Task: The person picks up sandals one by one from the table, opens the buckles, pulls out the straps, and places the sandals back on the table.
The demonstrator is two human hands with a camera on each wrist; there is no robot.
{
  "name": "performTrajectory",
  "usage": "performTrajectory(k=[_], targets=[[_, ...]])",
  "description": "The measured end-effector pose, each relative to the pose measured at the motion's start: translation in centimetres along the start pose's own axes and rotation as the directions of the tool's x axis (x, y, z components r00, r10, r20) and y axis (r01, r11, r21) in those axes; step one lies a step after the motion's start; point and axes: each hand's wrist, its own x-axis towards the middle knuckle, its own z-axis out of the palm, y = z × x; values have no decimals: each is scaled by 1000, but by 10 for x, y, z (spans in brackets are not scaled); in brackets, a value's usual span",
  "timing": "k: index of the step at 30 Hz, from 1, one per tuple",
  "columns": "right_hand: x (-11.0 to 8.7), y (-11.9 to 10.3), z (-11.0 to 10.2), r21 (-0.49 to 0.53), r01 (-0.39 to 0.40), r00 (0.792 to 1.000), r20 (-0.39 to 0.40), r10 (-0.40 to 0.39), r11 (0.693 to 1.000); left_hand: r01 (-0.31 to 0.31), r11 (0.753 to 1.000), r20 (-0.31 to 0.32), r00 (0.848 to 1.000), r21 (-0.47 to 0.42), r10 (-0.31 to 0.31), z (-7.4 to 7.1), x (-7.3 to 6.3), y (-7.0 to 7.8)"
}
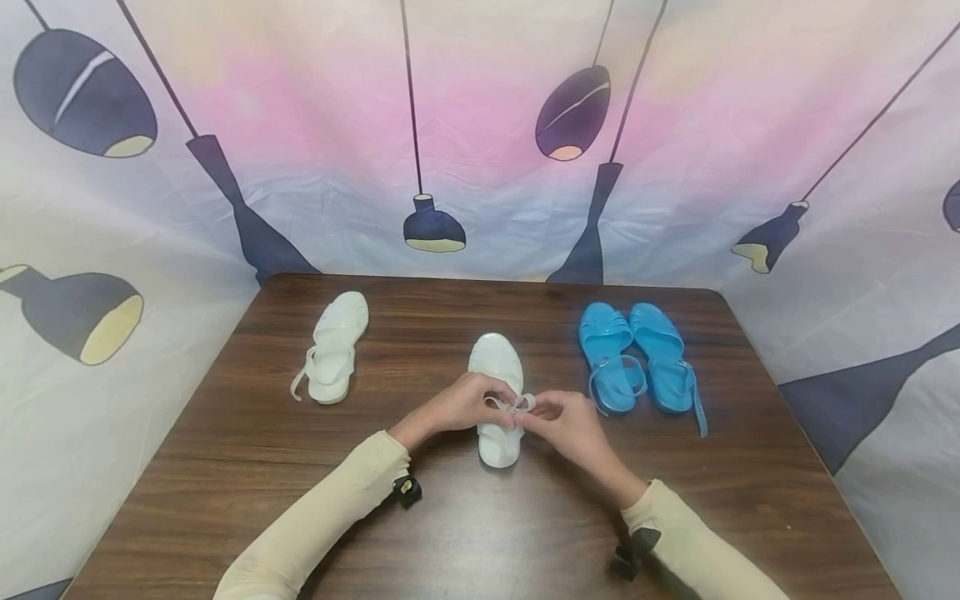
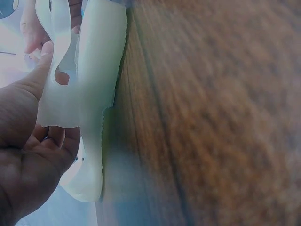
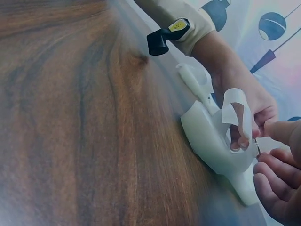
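Note:
A white jelly sandal [image 1: 495, 354] lies sole-down in the middle of the table, its toe pointing away from me. Over its ankle opening both hands meet at the strap [image 1: 527, 402]. My left hand [image 1: 467, 402] comes from the left and pinches the strap near its buckle between thumb and fingers. From the right, my right hand [image 1: 567, 421] pinches the strap's other part at the same spot. In the right wrist view a thin metal buckle pin [image 3: 257, 147] shows between the fingertips, and the strap loops up beside the heel. Fingers partly hide the buckle.
Another white sandal [image 1: 330, 354], its strap hanging loose, lies at the back left of the wooden table [image 1: 225, 467]. A pair of blue sandals [image 1: 615, 358] stands side by side at the back right. Behind the table hangs a cloth [image 1: 337, 108] printed with lamps.

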Motion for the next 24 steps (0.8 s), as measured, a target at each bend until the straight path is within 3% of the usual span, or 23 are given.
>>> performTrajectory(k=[14, 24], targets=[[-1, -5, -1, -101, 110, 992, -51, -115, 989, 18, 1000, 13, 1000, -20, -18, 0, 0, 0], [0, -6, 4, -148, 214, 969, -92, -229, 966, 57, 997, 55, 997, -51, -54, -1, 4, 2]])
